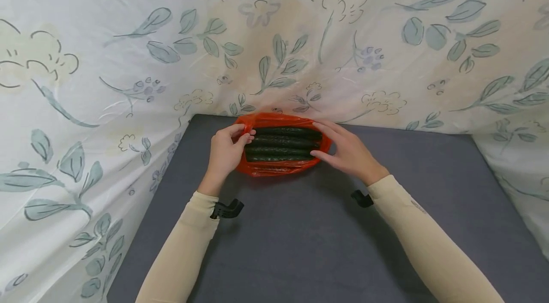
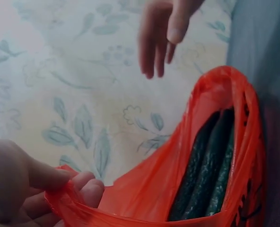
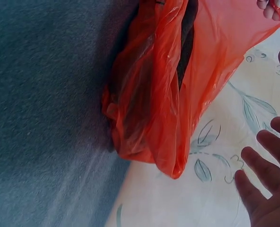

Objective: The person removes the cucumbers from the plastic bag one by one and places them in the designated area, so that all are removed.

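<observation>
An orange-red plastic bag (image 1: 274, 168) lies with its mouth spread at the back of the table. Inside it several dark green cucumbers (image 1: 283, 142) lie side by side. My left hand (image 1: 226, 150) pinches the bag's rim between thumb and fingers at the left end; the left wrist view shows the plastic (image 2: 66, 191) bunched in that grip. At the other end, my right hand (image 1: 348, 149) hovers over the bag's right side, fingers spread. In the right wrist view the right hand's fingers (image 3: 260, 170) are extended and apart from the bag (image 3: 170, 118), holding nothing.
A dark grey cloth covers the table (image 1: 291, 241). Pale floral fabric (image 1: 279, 55) hangs right behind the bag and along both sides. Black wrist straps (image 1: 227, 208) sit on both forearms.
</observation>
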### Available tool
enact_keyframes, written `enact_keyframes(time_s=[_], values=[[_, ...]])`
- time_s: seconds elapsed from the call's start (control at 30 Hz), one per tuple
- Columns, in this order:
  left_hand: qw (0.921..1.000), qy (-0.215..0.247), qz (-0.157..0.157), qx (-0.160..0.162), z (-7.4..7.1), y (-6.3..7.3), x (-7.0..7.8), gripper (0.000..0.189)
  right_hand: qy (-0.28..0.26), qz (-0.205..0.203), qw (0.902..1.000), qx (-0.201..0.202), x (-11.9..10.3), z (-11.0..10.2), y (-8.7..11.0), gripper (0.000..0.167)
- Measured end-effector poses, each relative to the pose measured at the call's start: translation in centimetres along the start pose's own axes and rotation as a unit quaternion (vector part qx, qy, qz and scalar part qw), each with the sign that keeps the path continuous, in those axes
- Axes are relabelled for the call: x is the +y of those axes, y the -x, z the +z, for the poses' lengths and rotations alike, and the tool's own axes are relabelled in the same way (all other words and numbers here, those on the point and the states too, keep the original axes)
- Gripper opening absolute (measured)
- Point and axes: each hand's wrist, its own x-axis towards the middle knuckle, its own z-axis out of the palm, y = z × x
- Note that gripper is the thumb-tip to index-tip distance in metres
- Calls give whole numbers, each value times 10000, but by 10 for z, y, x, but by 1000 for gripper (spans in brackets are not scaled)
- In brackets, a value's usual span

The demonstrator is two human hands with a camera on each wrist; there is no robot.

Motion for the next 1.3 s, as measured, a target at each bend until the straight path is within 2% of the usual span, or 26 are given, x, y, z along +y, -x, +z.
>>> enact_keyframes(time_s=[0.17,0.37,0.77,1.3], values=[[9988,457,-128,-83,-4,0,2,32,-43,119,9998,-132,-1,3,-6,83],[9972,743,-100,-41,-6,0,2,28,-49,96,9995,-300,-3,8,-16,80],[9941,1070,-60,188,-9,2,-4,28,-42,-39,9972,-750,-12,27,-48,75],[9921,1231,-164,184,-12,-1,-5,26,65,316,9905,-1336,-13,46,-80,71]])
